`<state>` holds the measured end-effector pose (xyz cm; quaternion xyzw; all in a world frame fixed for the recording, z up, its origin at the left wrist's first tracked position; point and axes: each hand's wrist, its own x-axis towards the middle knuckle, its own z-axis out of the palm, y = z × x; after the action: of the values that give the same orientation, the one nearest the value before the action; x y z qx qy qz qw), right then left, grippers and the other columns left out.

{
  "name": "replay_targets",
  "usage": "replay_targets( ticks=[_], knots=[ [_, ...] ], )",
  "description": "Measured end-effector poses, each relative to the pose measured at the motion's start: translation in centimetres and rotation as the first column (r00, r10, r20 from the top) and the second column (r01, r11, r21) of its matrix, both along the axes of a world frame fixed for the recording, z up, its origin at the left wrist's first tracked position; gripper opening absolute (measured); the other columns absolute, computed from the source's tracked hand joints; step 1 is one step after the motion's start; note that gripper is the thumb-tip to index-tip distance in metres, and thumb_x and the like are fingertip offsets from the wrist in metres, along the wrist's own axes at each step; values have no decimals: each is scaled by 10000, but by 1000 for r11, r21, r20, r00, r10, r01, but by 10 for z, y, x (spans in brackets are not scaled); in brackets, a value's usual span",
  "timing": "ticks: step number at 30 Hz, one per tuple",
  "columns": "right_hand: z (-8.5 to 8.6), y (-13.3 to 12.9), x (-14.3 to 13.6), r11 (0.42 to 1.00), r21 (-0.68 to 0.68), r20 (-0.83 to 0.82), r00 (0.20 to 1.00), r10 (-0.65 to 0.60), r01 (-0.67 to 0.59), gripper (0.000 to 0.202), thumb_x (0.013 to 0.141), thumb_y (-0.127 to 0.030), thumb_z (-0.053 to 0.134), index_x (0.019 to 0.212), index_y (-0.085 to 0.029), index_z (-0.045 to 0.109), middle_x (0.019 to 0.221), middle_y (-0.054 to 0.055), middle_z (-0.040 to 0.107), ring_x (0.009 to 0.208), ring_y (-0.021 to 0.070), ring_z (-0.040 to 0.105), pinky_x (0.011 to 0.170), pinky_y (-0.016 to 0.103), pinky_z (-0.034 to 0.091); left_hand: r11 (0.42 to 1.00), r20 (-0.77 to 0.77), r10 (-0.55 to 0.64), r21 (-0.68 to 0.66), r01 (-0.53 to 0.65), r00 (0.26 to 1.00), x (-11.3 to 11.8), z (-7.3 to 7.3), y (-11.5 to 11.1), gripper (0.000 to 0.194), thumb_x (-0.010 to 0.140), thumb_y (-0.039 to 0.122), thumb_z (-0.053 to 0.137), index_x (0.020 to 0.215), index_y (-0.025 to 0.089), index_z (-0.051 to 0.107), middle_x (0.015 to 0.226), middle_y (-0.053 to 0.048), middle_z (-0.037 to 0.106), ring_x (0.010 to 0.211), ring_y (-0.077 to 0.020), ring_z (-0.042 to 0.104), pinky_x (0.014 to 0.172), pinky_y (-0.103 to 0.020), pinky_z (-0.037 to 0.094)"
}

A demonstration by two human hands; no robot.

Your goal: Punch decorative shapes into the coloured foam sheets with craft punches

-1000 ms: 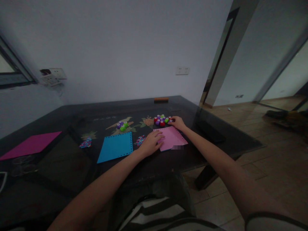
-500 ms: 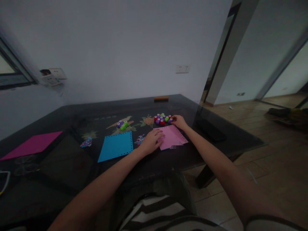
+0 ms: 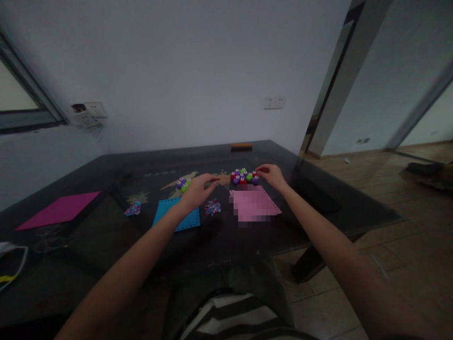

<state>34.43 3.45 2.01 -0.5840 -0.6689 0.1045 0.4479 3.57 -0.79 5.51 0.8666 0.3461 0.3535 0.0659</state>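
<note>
My left hand [image 3: 198, 190] hovers over the far edge of the blue punched sheet [image 3: 189, 222]. Its fingers stretch to the right with the thumb apart, and nothing shows in them. Partly behind it is a small group of purple and green eye-topped pieces [image 3: 181, 182]. My right hand [image 3: 272, 176] is at the right end of a larger cluster of red, purple and green eye-topped pieces [image 3: 242, 176]. Its bent fingertips are apart beside a red piece [image 3: 254, 174]; whether they touch it is unclear. A pink punched sheet [image 3: 256, 203], partly pixelated, lies in front.
Two piles of small pink, blue and white bits, one pile [image 3: 213, 208] between the sheets and another pile [image 3: 133, 208] further left, lie on the dark table [image 3: 219, 245]. A magenta sheet [image 3: 60, 210] is at left, a black flat object [image 3: 316, 194] at right, and a brown bar [image 3: 241, 147] at the back.
My left hand has lifted off the pink sheet and moved left over the blue sheet. My right hand has shifted from a purple piece towards a red one. The view has shifted slightly.
</note>
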Motion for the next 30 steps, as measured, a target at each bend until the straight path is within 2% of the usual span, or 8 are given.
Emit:
replay_targets(
  ticks=[3,8,11,13,16,21,26,30],
  knots=[
    [12,-11,-16,996,12,-7,996,86,-86,146,750,-184,602,832,-135,712,825,72,715,758,164,643,731,276,481,988,-51,140,-54,-143,989,-45,-2,13,264,861,282,464,1007,189,662,1015,-67,692,956,-207,623,886,-369,472],
    [38,-24,-58,973,18,20,973,232,-232,148,763,-212,613,838,-135,715,794,61,714,719,154,630,700,269,469,929,-93,320,-161,-332,943,-116,-29,34,329,812,367,485,1011,188,677,1067,-91,686,997,-247,617,898,-390,466],
    [53,-24,-94,946,48,68,946,318,-321,133,782,-201,604,832,-144,713,813,57,713,737,144,626,704,258,459,883,-117,413,-192,-428,903,-143,-41,41,378,804,399,461,1017,179,683,1055,-103,688,954,-259,630,863,-392,480],
    [57,-21,-122,926,69,98,926,364,-371,138,800,-195,593,855,-143,709,837,58,712,752,140,626,703,250,456,872,-160,413,-217,-440,897,-153,-42,42,393,790,422,468,987,169,695,1023,-110,694,926,-266,636,850,-391,482],
    [49,-13,-168,915,14,201,897,393,-404,153,830,-203,574,902,-161,702,879,52,712,794,144,626,718,253,448,882,-239,323,-273,-383,916,-161,-39,39,393,759,464,503,953,188,704,1033,-94,688,965,-259,625,883,-366,468],
    [11,-2,-221,867,-281,414,763,496,-411,295,782,-319,663,1016,-139,678,1048,131,675,932,236,624,797,321,457,870,-367,259,-314,-381,894,-164,-37,33,543,663,518,617,1091,185,654,1177,-118,622,1113,-289,554,969,-372,413],
    [-17,5,-230,868,-293,518,696,497,-402,534,681,-461,734,1096,-139,636,1211,182,573,1095,321,538,894,400,432,884,-430,220,-291,-365,876,-168,-47,39,636,604,481,692,1146,159,615,1210,-149,594,1139,-304,524,978,-381,390],
    [-25,8,-228,853,-308,501,691,522,-421,551,666,-474,740,1094,-143,633,1252,176,529,1144,318,498,906,384,425,883,-446,194,-308,-353,874,-170,-49,41,610,630,476,676,1156,175,608,1198,-137,597,1122,-289,528,970,-377,383]
  ],
)
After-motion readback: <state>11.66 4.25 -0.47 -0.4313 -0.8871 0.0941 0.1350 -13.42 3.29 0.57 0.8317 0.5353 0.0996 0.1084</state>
